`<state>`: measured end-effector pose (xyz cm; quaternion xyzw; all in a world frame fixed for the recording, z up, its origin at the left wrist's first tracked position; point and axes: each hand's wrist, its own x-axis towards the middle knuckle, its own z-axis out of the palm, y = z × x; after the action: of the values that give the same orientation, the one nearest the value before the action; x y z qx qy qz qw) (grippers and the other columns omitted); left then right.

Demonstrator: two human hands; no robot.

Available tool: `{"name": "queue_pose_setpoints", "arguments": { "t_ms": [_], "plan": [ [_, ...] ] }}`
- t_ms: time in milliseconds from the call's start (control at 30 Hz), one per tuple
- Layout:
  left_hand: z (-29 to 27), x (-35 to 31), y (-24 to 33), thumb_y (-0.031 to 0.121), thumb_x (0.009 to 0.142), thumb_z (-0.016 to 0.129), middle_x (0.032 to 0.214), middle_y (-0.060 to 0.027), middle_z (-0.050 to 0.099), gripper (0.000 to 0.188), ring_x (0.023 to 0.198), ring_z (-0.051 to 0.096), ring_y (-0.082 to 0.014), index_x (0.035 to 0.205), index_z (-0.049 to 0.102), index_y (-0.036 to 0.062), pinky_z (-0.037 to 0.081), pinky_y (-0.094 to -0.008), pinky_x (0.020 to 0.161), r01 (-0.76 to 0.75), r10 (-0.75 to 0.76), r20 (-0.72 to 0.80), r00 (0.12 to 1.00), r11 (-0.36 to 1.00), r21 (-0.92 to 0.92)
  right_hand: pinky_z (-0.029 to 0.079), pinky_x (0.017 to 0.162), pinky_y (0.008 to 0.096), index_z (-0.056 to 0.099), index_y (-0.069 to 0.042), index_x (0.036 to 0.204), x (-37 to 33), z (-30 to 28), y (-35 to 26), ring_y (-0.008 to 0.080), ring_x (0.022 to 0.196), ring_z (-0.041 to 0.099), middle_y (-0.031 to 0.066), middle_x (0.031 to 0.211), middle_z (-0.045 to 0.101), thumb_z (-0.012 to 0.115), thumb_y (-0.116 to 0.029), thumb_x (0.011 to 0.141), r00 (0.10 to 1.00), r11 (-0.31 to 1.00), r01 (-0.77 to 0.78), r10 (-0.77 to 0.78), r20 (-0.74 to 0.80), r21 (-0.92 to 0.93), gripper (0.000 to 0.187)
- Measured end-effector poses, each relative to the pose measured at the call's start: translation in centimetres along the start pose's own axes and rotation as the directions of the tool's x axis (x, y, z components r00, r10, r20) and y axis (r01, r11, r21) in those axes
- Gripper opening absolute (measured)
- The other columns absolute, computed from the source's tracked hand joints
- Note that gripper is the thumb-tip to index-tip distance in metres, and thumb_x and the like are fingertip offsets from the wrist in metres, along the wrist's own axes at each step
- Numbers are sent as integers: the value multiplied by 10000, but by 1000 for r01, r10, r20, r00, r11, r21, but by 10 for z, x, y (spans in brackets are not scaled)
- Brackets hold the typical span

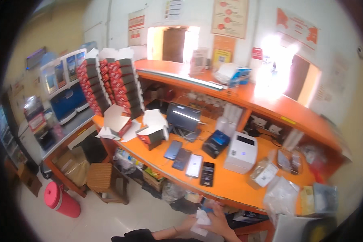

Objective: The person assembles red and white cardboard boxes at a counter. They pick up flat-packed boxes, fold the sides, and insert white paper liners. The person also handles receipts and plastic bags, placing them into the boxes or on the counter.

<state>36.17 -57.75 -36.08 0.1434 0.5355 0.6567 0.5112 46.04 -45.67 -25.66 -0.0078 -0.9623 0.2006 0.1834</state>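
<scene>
Near the lower edge of the view, the left hand (185, 223) and the right hand (219, 222) come close together, both closed on a small, crumpled white sheet (203, 220) held between them; blur makes it hard to tell whether it is paper or thin plastic. The sheet is just in front of the near edge of the curved, orange-topped bench (234, 186). On that bench, four flat, rectangular phones (194, 165) lie in a slanting row, the third with a bright white screen. Right of them stands a boxy white printer (241, 151), with a small black box-shaped device (216, 143) beside it. An open red, black and white carton (151, 139) sits left of the phones, and a crumpled clear plastic bag (280, 194) lies toward the bench's right end.
</scene>
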Motion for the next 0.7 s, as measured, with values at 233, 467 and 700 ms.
{"name": "queue_pose_setpoints", "arguments": {
  "t_ms": [233,467,700],
  "plan": [
    [-201,-101,51,50,768,506,851,-86,592,145,739,572,-172,883,589,20,463,-288,670,-139,91,-356,930,984,-113,383,882,332,278,-105,1288,147,148,-125,306,1082,450,159,1230,402,648,-187,662,768,833,-9,-349,537,553,731],
    [-315,-200,103,58,755,559,1102,-112,471,382,1010,469,-199,1103,403,28,406,-288,814,-535,337,-689,642,840,-87,436,771,299,555,-66,1022,256,267,-199,194,874,562,110,911,585,536,8,662,835,605,38,-456,307,796,368],
    [-356,-222,179,274,699,649,1272,-125,339,596,1194,317,-254,1176,372,50,274,-420,956,-364,693,-717,79,689,627,450,612,279,584,-47,734,362,363,-283,131,642,532,44,653,546,507,-289,783,742,36,-483,-514,431,875,259]
  ]
}}
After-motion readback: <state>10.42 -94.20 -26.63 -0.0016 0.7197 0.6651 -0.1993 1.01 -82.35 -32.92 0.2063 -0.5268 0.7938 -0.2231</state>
